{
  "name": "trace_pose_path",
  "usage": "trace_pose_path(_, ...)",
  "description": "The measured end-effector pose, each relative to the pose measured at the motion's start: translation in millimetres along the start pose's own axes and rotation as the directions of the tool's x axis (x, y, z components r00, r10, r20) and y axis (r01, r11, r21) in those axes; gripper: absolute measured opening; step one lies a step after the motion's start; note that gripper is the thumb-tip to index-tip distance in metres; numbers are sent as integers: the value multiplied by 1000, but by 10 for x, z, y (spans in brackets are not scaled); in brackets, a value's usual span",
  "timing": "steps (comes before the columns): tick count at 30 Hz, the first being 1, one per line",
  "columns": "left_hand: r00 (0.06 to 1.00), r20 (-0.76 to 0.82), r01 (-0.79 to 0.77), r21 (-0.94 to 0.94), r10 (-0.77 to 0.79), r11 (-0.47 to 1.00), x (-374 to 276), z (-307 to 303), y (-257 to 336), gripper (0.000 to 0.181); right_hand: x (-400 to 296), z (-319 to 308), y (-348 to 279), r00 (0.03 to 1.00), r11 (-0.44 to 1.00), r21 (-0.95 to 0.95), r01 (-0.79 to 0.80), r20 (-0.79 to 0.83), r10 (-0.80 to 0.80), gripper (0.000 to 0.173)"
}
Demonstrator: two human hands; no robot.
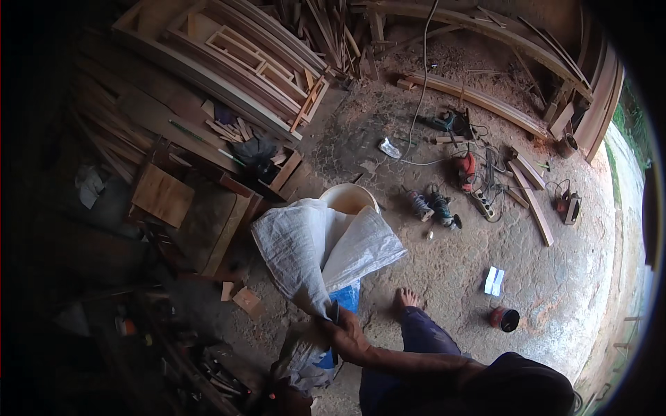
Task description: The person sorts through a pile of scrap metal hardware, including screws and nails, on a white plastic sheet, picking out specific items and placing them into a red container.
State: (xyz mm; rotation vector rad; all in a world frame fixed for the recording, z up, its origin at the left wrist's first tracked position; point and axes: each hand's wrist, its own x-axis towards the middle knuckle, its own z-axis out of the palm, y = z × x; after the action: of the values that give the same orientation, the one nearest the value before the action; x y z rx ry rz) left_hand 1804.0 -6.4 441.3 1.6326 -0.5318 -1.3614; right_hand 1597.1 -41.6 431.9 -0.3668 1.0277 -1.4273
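Note:
My right hand [347, 335] grips the gathered lower part of a white woven sack [296, 244]. A dark, narrow object [335, 311] shows at the same hand; what it is cannot be made out. Above the fist the sack fans out into two wide folds, partly covering the pale bucket [359, 193] behind it. A blue printed patch [347, 295] appears below the folds, and crumpled sack material hangs beneath the hand. My left hand is not in view; the lower left is very dark.
Power tools lie on the floor: a red one [466, 169], two angle grinders [441, 207] and a green one [448, 122]. Cables trail to a power strip [484, 206]. A tin [503, 319] stands at right. Wooden frames [260, 67] lean at upper left, beyond a wooden chair-like frame [229, 234].

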Motion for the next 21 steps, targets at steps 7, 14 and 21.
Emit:
trace_pose_path(7, 987, 163, 4, 41, -10, 999, 958, 675, 84, 37, 1314, -150, -208, 999, 997, -68, 44, 6, -44, 31)
trace_pose_path(14, 964, 182, 111, 382, -192, 918, 1649, 1501, 373, 46, 2194, -394, -176, 976, 984, -166, 61, -197, -94, 32)
trace_pose_path(21, 897, 216, 239, 494, -385, 836, 1991, 1744, 919, 48, 2536, -179, -457, 929, 965, -202, -169, -360, 88, 32)
